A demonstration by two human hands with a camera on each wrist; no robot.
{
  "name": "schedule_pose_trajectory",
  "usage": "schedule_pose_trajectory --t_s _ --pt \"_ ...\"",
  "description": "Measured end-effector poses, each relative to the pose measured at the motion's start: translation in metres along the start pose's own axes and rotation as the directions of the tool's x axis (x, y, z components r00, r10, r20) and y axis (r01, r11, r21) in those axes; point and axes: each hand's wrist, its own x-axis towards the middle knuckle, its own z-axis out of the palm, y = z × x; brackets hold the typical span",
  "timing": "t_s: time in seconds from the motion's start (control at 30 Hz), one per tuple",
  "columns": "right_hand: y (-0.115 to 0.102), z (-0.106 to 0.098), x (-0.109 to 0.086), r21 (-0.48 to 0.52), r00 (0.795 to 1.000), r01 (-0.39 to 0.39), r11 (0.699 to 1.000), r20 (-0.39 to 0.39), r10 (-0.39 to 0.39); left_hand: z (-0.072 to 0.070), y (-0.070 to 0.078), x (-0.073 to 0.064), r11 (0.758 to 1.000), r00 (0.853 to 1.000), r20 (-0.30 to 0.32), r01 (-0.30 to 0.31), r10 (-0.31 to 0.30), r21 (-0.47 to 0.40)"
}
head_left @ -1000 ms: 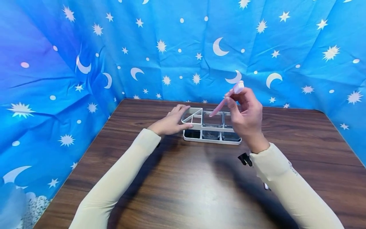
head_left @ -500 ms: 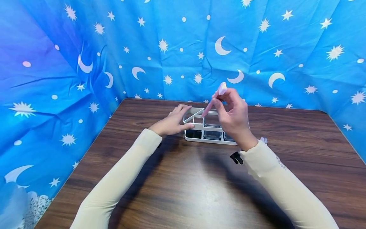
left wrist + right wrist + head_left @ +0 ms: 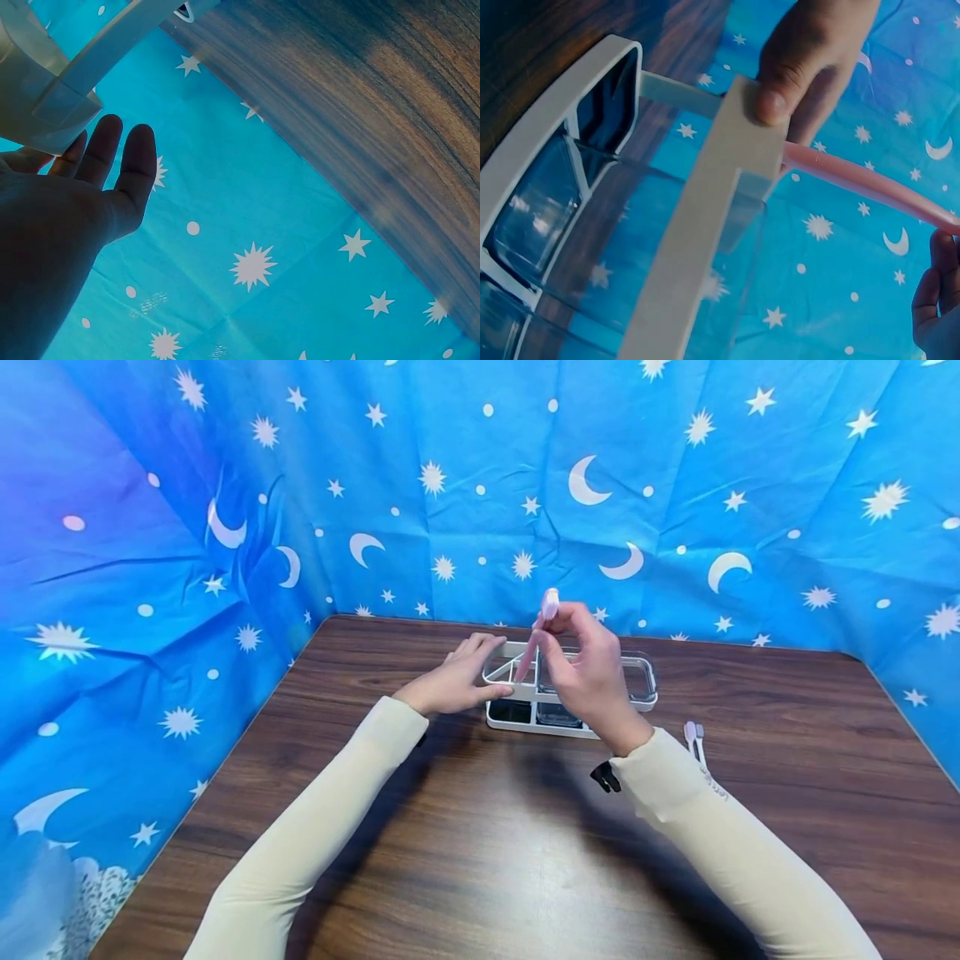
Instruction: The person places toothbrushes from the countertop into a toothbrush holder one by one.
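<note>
My left hand point(image 3: 453, 681) grips the left end of a white two-tier toothbrush holder point(image 3: 527, 692), thumb at the front and fingers behind. In the right wrist view the left thumb lies on the corner of the holder's upper frame point(image 3: 697, 202). Between thumb and fingers, my right hand point(image 3: 592, 672) pinches a pink toothbrush point(image 3: 528, 656), bristles up. Its handle points down over the small divided slots at the holder's left end. In the right wrist view the pink handle point(image 3: 870, 184) reaches the frame corner beside the left hand. My right hand hides part of the holder.
Two more toothbrushes point(image 3: 693, 739) lie on the dark wooden table point(image 3: 487, 835), right of the holder, partly behind the right sleeve. Clear cups point(image 3: 536, 214) sit in the holder's other openings. A blue curtain point(image 3: 465, 468) with stars and moons hangs behind and on the left.
My right hand has moved left and down with the pink toothbrush, from above the clear cups to the divided slots, and the brush now stands more upright. The left hand keeps its place.
</note>
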Motion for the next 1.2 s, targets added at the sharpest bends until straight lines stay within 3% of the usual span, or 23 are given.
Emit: schedule_pose_trajectory --t_s 0.3,0.53,0.8,0.93,1.2 --pt "0.016 0.015 -0.009 -0.088 0.992 -0.057 0.994 0.103 0.066 0.0 0.003 -0.001 1.0 1.0 0.002 -0.01 0.01 -0.014" --pt "0.03 0.023 -0.019 -0.197 0.953 -0.158 0.967 0.225 0.202 0.0 0.005 0.0 1.0 1.0 -0.004 -0.019 0.019 -0.017" --pt "0.032 0.023 -0.023 -0.228 0.928 -0.211 0.951 0.258 0.268 -0.001 0.007 0.002 0.999 1.0 -0.001 -0.028 0.028 -0.023" --pt "0.029 0.015 -0.022 -0.23 0.922 -0.218 0.948 0.269 0.278 0.001 0.005 0.002 1.0 1.0 0.003 -0.019 0.019 -0.017" --pt "0.03 -0.03 -0.027 -0.288 0.949 -0.213 0.934 0.166 0.267 0.001 -0.003 0.001 1.0 1.0 0.001 -0.009 0.009 -0.009"
